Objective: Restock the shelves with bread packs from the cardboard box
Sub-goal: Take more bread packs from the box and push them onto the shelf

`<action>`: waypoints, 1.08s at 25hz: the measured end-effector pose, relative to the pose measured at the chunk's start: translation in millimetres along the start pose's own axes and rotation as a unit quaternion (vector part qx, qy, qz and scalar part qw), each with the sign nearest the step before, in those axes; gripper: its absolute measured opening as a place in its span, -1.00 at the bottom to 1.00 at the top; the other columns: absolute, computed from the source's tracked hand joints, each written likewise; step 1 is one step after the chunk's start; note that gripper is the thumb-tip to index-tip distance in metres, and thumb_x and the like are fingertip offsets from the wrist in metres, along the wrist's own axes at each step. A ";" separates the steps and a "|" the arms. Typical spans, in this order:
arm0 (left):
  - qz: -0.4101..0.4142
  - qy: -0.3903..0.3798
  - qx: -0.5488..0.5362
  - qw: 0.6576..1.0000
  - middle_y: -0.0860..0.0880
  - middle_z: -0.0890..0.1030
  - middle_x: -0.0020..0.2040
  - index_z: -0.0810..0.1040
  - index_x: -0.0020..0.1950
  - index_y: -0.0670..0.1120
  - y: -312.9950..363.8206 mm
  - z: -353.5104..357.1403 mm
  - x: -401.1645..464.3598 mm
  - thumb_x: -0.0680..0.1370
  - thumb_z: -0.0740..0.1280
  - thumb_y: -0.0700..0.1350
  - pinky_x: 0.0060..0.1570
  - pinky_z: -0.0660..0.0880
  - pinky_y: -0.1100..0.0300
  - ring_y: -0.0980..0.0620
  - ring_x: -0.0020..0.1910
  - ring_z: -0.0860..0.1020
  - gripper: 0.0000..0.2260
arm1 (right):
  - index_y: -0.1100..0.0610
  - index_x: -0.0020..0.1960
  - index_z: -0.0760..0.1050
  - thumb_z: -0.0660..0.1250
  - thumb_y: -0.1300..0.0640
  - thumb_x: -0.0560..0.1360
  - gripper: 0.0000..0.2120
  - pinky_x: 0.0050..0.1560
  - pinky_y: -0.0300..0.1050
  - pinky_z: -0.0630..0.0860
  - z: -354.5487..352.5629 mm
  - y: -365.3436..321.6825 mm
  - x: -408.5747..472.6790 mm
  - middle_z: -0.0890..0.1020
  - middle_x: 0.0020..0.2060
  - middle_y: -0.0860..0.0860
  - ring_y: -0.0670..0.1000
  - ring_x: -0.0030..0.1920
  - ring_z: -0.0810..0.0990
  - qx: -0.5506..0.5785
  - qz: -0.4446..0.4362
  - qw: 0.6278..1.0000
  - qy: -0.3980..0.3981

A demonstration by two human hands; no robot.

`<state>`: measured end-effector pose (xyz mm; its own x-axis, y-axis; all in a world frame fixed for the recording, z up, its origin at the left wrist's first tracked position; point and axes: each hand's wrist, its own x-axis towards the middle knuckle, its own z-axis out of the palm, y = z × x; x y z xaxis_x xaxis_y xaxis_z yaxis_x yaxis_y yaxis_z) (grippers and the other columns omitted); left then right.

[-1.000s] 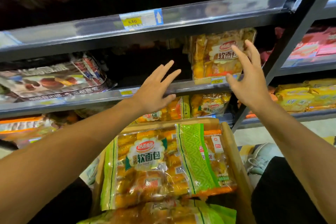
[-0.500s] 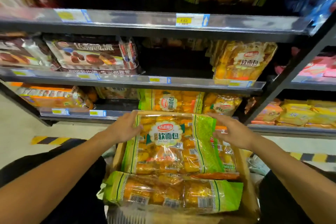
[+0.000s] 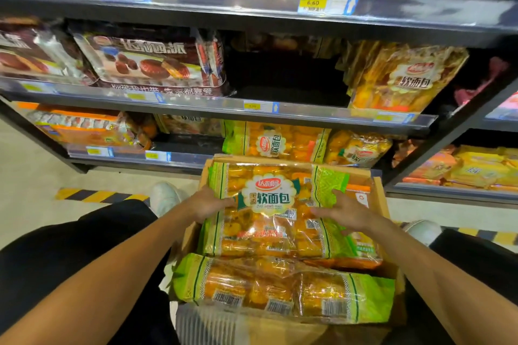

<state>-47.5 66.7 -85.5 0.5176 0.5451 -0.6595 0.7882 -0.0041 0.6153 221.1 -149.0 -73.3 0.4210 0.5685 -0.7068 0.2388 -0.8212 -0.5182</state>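
An open cardboard box (image 3: 379, 199) sits on the floor between my knees, holding several green-and-orange bread packs. The top bread pack (image 3: 266, 230) lies flat with its label up. My left hand (image 3: 207, 204) grips its left edge, fingers over the top. My right hand (image 3: 347, 213) holds its right green band, thumb lying on the wrapper. A second bread pack (image 3: 280, 288) lies nearer me in the box. The same kind of bread pack (image 3: 403, 78) stands at the right of the middle shelf (image 3: 308, 113), next to a dark gap (image 3: 283, 75).
Chocolate pie packs (image 3: 145, 61) fill the middle shelf's left. The bottom shelf holds more bread packs (image 3: 274, 143) just behind the box. A black upright post (image 3: 448, 143) borders the shelves on the right. My white shoes (image 3: 164, 196) flank the box, on a floor with yellow-black tape (image 3: 92, 195).
Both hands came down from the middle shelf to the box, landed at the top pack's sides, and have now closed further in on it. The view tilted down.
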 end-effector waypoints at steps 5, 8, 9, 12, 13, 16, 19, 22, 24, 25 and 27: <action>-0.009 -0.038 0.004 0.999 -0.03 0.32 0.52 -0.13 0.60 -0.03 -14.2 6.1 10.2 0.20 0.56 0.36 0.43 0.36 -0.05 -0.08 0.44 0.37 0.24 | 0.20 0.63 -0.16 0.45 -0.33 0.37 0.18 0.44 0.14 0.36 5.8 -1.8 0.6 0.07 0.62 0.13 0.20 0.57 0.18 0.062 -0.006 0.997 0.036; 0.017 0.001 -0.016 1.000 0.01 0.41 0.46 0.04 0.57 -0.04 -4.5 5.5 -0.4 0.17 0.52 0.39 0.39 0.39 -0.05 -0.03 0.37 0.44 0.16 | 0.32 0.60 -0.05 0.47 -0.27 0.39 0.12 0.41 0.05 0.32 7.3 -4.1 -8.7 0.15 0.59 0.18 0.19 0.55 0.21 0.100 -0.009 0.994 0.053; 0.031 0.013 -0.024 0.999 0.04 0.43 0.44 0.10 0.55 -0.03 2.2 4.0 -6.8 0.29 0.51 0.32 0.36 0.40 0.00 0.00 0.34 0.46 0.00 | 0.36 0.57 0.03 0.48 -0.24 0.40 0.07 0.35 0.03 0.35 6.6 -4.4 -11.5 0.22 0.56 0.20 0.19 0.51 0.27 0.105 0.001 0.993 0.054; 0.066 0.040 -0.057 0.995 0.05 0.49 0.39 0.15 0.55 0.02 17.4 0.8 -21.8 0.43 0.48 0.17 0.34 0.42 -0.01 0.01 0.29 0.51 -0.19 | 0.29 0.52 0.19 0.54 -0.22 0.36 -0.01 0.22 -0.05 0.39 -0.5 -2.7 -20.4 0.39 0.45 0.16 0.14 0.39 0.41 0.167 -0.007 0.983 0.072; 0.083 0.056 -0.066 0.993 0.05 0.51 0.37 0.14 0.54 0.02 23.2 0.0 -28.3 0.46 0.48 0.13 0.32 0.43 -0.01 0.00 0.27 0.52 -0.23 | 0.21 0.54 0.18 0.58 -0.29 0.27 0.08 0.26 -0.08 0.38 -2.4 -4.9 -27.2 0.40 0.45 0.08 0.12 0.41 0.42 0.188 -0.019 0.978 0.085; 0.117 0.127 -0.088 0.981 0.05 0.55 0.22 0.14 0.46 0.03 38.6 -1.0 -45.7 0.55 0.43 0.04 0.12 0.47 0.09 0.03 0.12 0.57 -0.39 | 0.09 0.43 0.34 0.62 -0.44 -0.03 0.18 0.27 0.07 0.50 -11.4 1.9 -29.3 0.58 0.28 0.01 0.06 0.27 0.55 0.220 -0.059 0.964 0.140; 0.175 0.179 -0.127 0.960 0.13 0.55 0.10 0.15 0.45 0.00 55.2 -3.1 -61.3 0.57 0.41 -0.04 -0.02 0.44 0.21 0.06 0.10 0.57 -0.43 | 0.31 0.14 0.52 0.66 -0.30 0.07 -0.10 0.23 0.05 0.50 -25.1 -16.9 -55.4 0.64 -0.04 0.27 0.11 0.01 0.64 0.243 -0.084 0.953 0.162; 0.196 0.193 -0.187 0.943 0.14 0.54 0.18 0.23 0.50 0.02 64.6 -7.0 -68.4 0.56 0.42 -0.08 0.20 0.46 0.10 0.06 0.23 0.53 -0.42 | 0.19 0.48 0.33 0.70 -0.17 0.11 0.08 0.33 0.17 0.48 -31.3 -25.3 -68.4 0.59 0.18 0.21 0.15 0.21 0.60 0.294 -0.123 0.932 0.172; 0.200 0.204 -0.204 0.936 0.05 0.55 0.27 0.34 0.44 0.15 68.6 -8.4 -68.3 0.50 0.47 0.00 0.30 0.45 -0.05 -0.01 0.32 0.49 -0.45 | 0.29 0.27 0.50 0.68 -0.21 0.13 -0.10 0.19 0.22 0.57 -29.2 -29.2 -73.6 0.66 0.05 0.25 0.23 0.05 0.66 0.260 -0.137 0.936 0.195; 0.197 0.218 -0.193 0.936 0.02 0.53 0.27 0.41 0.35 0.23 70.2 -8.6 -67.3 0.45 0.48 0.05 0.33 0.43 -0.11 -0.05 0.35 0.44 -0.49 | 0.38 0.05 0.56 0.66 -0.26 0.13 -0.19 0.05 0.22 0.61 -28.0 -27.0 -71.8 0.68 -0.11 0.29 0.29 -0.10 0.67 0.221 -0.136 0.943 0.207; 0.188 0.237 -0.173 0.937 -0.01 0.53 0.20 0.54 0.08 0.30 78.2 -8.3 -72.3 0.40 0.50 0.05 0.35 0.38 -0.15 -0.11 0.33 0.43 -0.68 | 0.35 -0.32 0.48 0.65 -0.24 0.16 -0.34 -0.22 0.11 0.52 -26.6 -28.3 -76.6 0.56 -0.42 0.23 0.22 -0.39 0.55 0.195 -0.128 0.944 0.232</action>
<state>-26.0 33.9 13.9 0.4663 0.8716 -0.1514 0.3809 -0.0434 0.9236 205.4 -170.6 8.3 0.7523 0.5892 -0.2948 0.0821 -0.5278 -0.8454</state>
